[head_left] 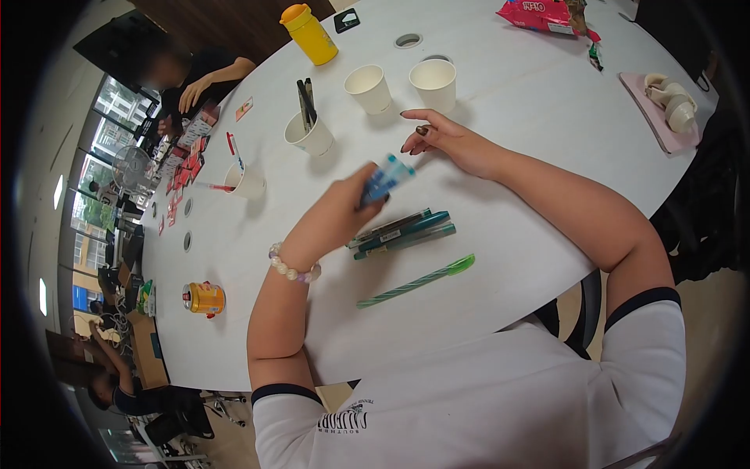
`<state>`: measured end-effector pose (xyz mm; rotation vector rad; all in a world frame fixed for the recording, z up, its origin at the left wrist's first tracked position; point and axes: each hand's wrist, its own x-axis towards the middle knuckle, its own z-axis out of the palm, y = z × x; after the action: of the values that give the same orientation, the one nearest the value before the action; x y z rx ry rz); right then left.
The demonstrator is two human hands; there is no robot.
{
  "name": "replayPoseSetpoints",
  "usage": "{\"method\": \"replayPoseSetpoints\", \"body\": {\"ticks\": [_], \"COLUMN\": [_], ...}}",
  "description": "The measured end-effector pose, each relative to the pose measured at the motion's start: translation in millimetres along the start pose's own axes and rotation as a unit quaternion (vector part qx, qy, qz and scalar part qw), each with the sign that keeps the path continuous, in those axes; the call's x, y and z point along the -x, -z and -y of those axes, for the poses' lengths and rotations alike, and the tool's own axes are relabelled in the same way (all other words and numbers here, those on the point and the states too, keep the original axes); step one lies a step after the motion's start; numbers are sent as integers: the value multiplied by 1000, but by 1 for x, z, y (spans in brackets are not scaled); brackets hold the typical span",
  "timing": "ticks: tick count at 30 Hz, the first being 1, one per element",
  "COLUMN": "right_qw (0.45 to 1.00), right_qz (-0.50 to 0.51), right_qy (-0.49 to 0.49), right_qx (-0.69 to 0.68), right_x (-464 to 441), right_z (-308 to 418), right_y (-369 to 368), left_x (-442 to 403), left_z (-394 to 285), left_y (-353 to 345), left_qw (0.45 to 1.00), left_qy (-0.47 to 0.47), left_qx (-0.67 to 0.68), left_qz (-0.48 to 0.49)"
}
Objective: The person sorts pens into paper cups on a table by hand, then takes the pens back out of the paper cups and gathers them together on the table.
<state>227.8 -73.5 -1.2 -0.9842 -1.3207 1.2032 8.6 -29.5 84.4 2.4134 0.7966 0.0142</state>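
Note:
My left hand (pixel 337 211), a beaded bracelet at its wrist, is closed around several blue pens (pixel 388 178). To the right, my right hand (pixel 457 144) holds nothing, its fingers bent and apart. Below my left hand, several dark green pens (pixel 406 233) lie side by side on the table. A light green striped pen (pixel 418 281) lies nearer to me. Two white paper cups (pixel 367 90) (pixel 433 84) stand beyond my hands. Another paper cup (pixel 310 137) holds black pens (pixel 305 103). Farther left, a cup (pixel 247 184) holds red pens (pixel 233 150).
A yellow bottle (pixel 311 35) and a black item (pixel 346 20) are at the far side. A yellow-orange container (pixel 205 298) stands left. Right are a red snack bag (pixel 543 16) and headphones (pixel 672 102) on a pink case. Another person (pixel 199 78) sits across the table.

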Motion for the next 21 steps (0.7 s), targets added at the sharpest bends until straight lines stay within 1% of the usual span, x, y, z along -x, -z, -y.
{"method": "replayPoseSetpoints", "body": {"ticks": [1,2,4,5,9,12,14,15,17,21], "right_qw": [1000,1000,1000,1000,1000,1000,1000,1000,1000,1000], "right_qz": [3,7,8,8,4,10,7,9,7,3], "right_qy": [-2,-4,-4,-4,-12,-7,-2,-2,-2,-6], "right_qx": [3,7,5,5,15,8,10,10,2,11], "right_x": [0,0,-1,-1,0,1,1,0,0,0], "right_z": [-1,-2,-3,-3,1,-1,-1,-1,-3,-2], "right_y": [0,1,2,2,1,1,1,1,2,1], "left_x": [1,3,5,4,3,4,1,1,2,3], "left_z": [0,-4,-17,-14,-14,-11,-8,-8,-10,-13], "left_y": [-2,-4,-10,-16,-18,-15,-11,-9,-7,-15], "left_qw": [999,999,995,994,994,996,999,999,999,996], "left_qy": [-26,-25,-21,-34,-20,-25,-33,-31,-15,7], "left_qx": [4,3,-83,-98,-86,-80,-35,-35,-36,-70], "left_qz": [44,45,51,29,59,31,-18,-18,38,59]}}
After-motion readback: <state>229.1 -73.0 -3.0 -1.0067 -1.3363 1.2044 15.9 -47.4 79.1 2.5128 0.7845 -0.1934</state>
